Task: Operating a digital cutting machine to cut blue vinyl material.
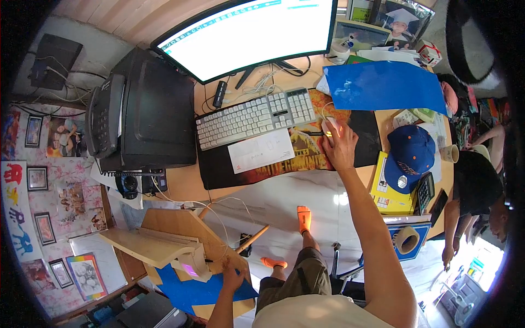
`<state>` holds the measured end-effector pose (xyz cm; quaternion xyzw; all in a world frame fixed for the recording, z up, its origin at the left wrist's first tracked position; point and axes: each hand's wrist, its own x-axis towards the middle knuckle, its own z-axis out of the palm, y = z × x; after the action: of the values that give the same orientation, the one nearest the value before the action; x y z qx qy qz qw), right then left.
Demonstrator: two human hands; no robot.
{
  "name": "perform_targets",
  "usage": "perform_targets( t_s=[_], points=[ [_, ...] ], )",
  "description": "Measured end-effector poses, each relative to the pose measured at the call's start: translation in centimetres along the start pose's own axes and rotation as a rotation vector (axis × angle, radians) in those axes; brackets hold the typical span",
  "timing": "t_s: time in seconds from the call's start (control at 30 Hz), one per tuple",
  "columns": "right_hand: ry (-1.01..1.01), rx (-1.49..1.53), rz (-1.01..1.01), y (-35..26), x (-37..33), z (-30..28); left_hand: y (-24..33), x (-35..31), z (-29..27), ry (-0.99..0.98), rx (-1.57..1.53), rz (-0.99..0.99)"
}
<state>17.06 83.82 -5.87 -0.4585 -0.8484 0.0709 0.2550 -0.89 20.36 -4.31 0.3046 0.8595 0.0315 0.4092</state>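
My right hand (340,143) rests over a lit white computer mouse (330,129), its fingers curved around it on a dark, picture-printed desk mat (361,139). Left of the mouse is a white keyboard (257,116), and a white envelope or sheet (261,151) lies just below it. Low on the left, my left hand (233,277) is closed beside a beige device (192,262) with a purple-lit panel, on a small wooden stand with a blue surface (183,290). Whatever those fingers hold is too small to make out. A large monitor (251,38) glows behind the keyboard.
A black printer-like box (156,109) with a telephone (104,117) fills the desk's left. To the right are a blue sheet (385,87), a blue cap (410,158), a calculator (425,191) and a tape roll (407,240). Another person (477,180) stands at far right.
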Motion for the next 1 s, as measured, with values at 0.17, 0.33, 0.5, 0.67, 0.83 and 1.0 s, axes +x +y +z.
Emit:
perform_targets(
  t_s=[0.17,0.33,0.5,0.67,0.83,1.0],
  points=[
    [0.002,-0.020,0.016,0.2,-0.1,-0.1,1.8,0.0,-0.8,-0.015,-0.041,-0.077],
    [0.013,-0.011,0.004,0.1,-0.1,0.0,2.6,-0.3,-1.5,-0.039,-0.067,-0.164],
    [-0.001,0.000,0.006,-0.3,0.1,0.0,2.1,-0.5,-0.9,0.074,-0.067,-0.084],
    [-0.018,-0.016,0.028,0.3,-0.1,-0.1,1.4,0.1,-0.5,-0.032,-0.048,-0.097],
    [0.008,-0.013,-0.003,-0.2,0.0,0.2,-0.3,0.0,0.1,-0.032,0.015,-0.063],
    [0.016,-0.005,-0.005,0.2,0.0,-0.1,1.2,0.0,-0.6,-0.051,-0.043,-0.079]
  ],
)
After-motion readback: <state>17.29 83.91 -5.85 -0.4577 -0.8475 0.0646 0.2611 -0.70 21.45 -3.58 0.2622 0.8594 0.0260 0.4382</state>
